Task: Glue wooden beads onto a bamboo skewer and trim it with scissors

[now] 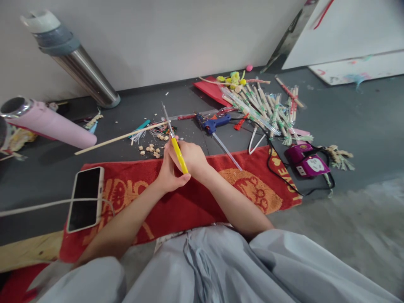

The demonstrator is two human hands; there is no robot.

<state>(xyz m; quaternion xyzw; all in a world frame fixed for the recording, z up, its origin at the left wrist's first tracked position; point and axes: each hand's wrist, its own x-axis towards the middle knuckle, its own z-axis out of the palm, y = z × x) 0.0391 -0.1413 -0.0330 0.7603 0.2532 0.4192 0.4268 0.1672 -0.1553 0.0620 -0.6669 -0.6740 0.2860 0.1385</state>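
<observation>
In the head view, yellow-handled scissors point(179, 156) point up and away, seen nearly edge-on. My left hand point(168, 176) closes around the handle from the left, its thumb across the lower end. From the right, my right hand point(192, 158) wraps the same handle; most of its fingers are hidden. A thin wooden stick point(123, 136) lies slantwise, its right end meeting the blades. Small pale chunks point(151, 149) are scattered just left of my hands, beside a bundle of thin white strands point(145, 134).
A red towel point(189, 202) lies under my forearms, with a phone point(86, 200) on its left. A blue glue gun point(214, 123), wrapped sticks point(261, 103) and a purple power box point(307, 162) are at right. A steel flask point(86, 69) and pink bottle point(53, 122) stand left.
</observation>
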